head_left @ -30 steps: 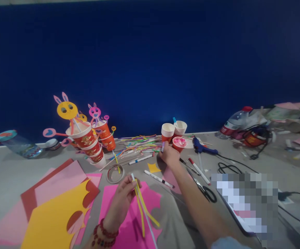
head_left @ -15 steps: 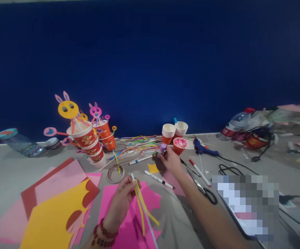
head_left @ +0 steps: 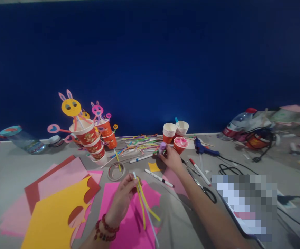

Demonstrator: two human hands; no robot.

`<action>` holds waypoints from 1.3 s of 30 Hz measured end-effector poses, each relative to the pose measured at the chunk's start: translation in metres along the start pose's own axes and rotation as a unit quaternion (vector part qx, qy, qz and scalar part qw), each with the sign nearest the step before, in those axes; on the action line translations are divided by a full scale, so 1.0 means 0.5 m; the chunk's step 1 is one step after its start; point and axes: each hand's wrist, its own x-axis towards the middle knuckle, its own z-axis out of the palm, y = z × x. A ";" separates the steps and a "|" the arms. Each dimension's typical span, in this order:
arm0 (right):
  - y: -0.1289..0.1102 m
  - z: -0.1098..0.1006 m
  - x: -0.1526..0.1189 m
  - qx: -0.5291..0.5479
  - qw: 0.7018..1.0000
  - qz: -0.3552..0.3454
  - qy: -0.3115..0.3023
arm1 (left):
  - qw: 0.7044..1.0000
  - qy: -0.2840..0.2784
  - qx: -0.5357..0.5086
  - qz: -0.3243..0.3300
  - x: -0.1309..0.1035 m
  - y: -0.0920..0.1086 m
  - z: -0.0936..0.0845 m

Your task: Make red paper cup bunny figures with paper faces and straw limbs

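Lower centre, my left hand (head_left: pixel 122 195) pinches a white stick (head_left: pixel 152 225) and yellow strips (head_left: pixel 142 209); mid-frame, my right hand (head_left: pixel 173 159) meets a purple tube (head_left: pixel 161 148), grip unclear; handling it calls for steadiness.

Looks like a craft workshop, judging by the yellow strips (head_left: pixel 142 208), cut paper (head_left: pixel 51 214), scissors (head_left: pixel 204 189), glue gun (head_left: pixel 202 148) and paper cups (head_left: pixel 169 130).

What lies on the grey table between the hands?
In the head view, a yellow paper scrap, a white marker and part of a bright pink paper sheet lie between the left hand and right hand.
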 end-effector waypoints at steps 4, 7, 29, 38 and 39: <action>0.004 -0.002 -0.007 0.013 1.000 -0.004 -0.001 | 1.000 -0.005 0.009 0.002 -0.005 0.002 0.007; 0.002 -0.016 -0.028 0.038 0.999 -0.011 0.027 | 0.999 -0.013 0.026 0.016 -0.008 0.006 0.011; -0.183 -0.067 -0.262 0.596 0.757 0.051 -0.263 | 0.984 -0.056 0.144 0.093 -0.039 0.015 0.026; -0.185 -0.083 -0.259 0.450 0.877 -0.035 -0.167 | 0.970 -0.068 0.194 0.131 -0.041 0.018 0.036; -0.184 -0.082 -0.259 0.457 0.872 -0.035 -0.171 | 0.971 -0.065 0.189 0.134 -0.041 0.019 0.036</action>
